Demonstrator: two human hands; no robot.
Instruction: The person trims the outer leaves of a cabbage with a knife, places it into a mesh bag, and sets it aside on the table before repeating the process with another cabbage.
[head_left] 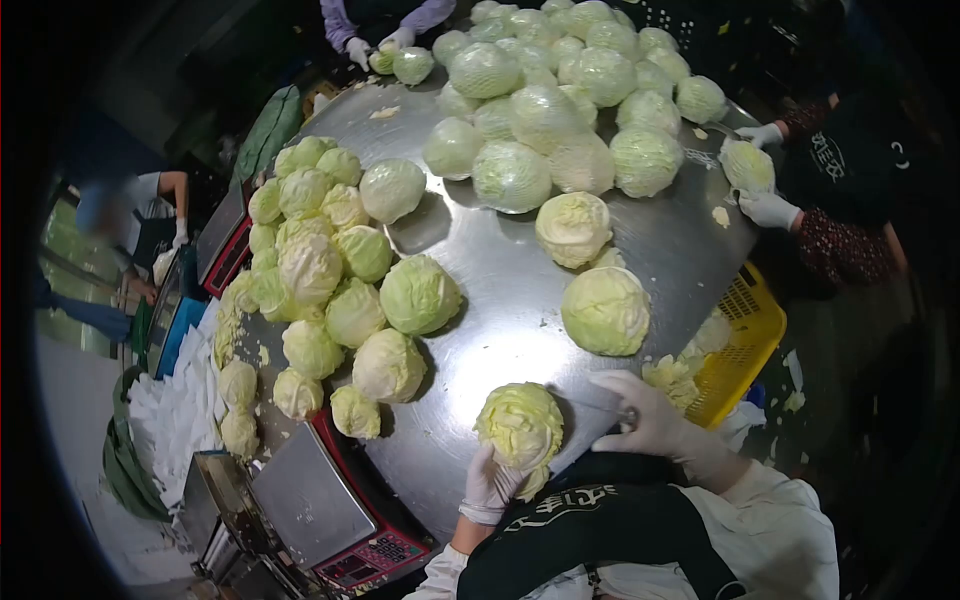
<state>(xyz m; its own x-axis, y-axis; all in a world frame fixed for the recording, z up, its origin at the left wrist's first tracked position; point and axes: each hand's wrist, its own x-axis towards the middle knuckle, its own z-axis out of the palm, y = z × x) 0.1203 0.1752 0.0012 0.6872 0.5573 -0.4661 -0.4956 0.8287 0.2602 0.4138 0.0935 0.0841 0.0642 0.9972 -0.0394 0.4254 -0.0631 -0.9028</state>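
A pale green cabbage point(520, 428) with ruffled outer leaves is at the near edge of the metal table point(480, 330). My left hand point(490, 483), in a white glove, grips it from below left, and a loose leaf hangs at its bottom. My gloved right hand point(650, 420) is closed around a knife point(588, 402) whose blade points left toward the cabbage, with a gap between them. Just beyond my right hand sit another bare cabbage point(606, 311) and one farther back point(573, 229).
Bare cabbages point(310, 265) are piled at left, and wrapped cabbages point(540, 120) at the back. A red-framed scale point(315, 495) stands at lower left. A yellow crate point(745, 340) holds leaves at right. Co-workers' gloved hands point(768, 208) hold a cabbage at right; others work at back and far left.
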